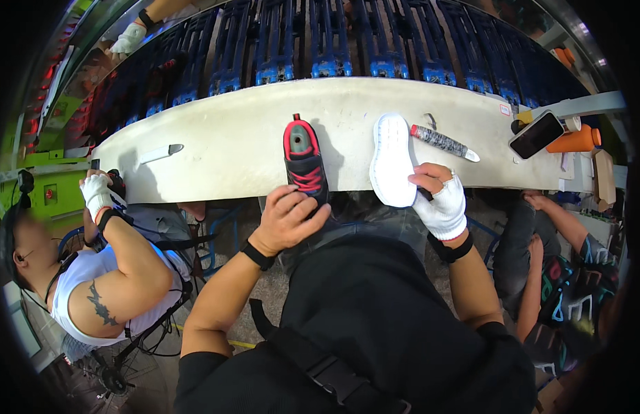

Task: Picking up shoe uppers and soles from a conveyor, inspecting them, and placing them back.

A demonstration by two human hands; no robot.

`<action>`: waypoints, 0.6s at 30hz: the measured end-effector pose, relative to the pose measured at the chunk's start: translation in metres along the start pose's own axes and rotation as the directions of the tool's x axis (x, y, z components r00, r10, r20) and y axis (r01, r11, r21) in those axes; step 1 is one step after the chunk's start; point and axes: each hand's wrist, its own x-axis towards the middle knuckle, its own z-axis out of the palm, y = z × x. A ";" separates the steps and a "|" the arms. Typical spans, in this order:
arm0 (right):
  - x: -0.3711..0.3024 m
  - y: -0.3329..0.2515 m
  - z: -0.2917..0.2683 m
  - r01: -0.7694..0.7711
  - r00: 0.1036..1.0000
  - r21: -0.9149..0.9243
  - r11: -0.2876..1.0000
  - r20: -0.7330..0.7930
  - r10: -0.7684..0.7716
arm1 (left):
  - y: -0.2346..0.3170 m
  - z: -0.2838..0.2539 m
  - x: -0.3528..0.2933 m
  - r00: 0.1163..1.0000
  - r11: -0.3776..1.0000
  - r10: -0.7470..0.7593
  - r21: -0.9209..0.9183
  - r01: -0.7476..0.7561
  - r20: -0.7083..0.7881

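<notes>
A black shoe (303, 153) with red laces and red lining stands on the pale bench, toe toward me. Over its toe end lies my bare left hand (290, 219), the fingers bent round it. To the right, a white shoe sole (392, 159) rests on the bench, its near end at the edge. My right hand (437, 200), in a white glove with bare fingertips, pinches the near right side of this sole. Close by the sole is a knife-like tool (444, 142) with a wrapped, speckled handle and red end.
Behind the bench (230, 138) runs a conveyor of blue slats (330, 62). A white-handled blade (161, 153) lies at left; a phone (536, 135) and an orange bottle (575, 140) are at right. Co-workers sit on the left (120, 290) and right (551, 269).
</notes>
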 end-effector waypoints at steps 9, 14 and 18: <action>-0.006 0.004 0.003 -0.020 0.998 -0.009 1.000 0.053 0.021 | -0.002 0.013 -0.006 0.996 1.000 -0.025 -0.013 0.023 -0.091; 0.008 0.002 -0.007 0.001 0.999 -0.025 1.000 0.032 -0.001 | -0.014 -0.018 0.032 0.991 0.987 -0.005 -0.158 -0.016 -0.134; 0.021 -0.008 -0.010 -0.135 0.977 0.319 0.938 -0.113 0.179 | -0.017 -0.049 0.090 0.938 0.968 -0.174 -0.229 0.106 -0.301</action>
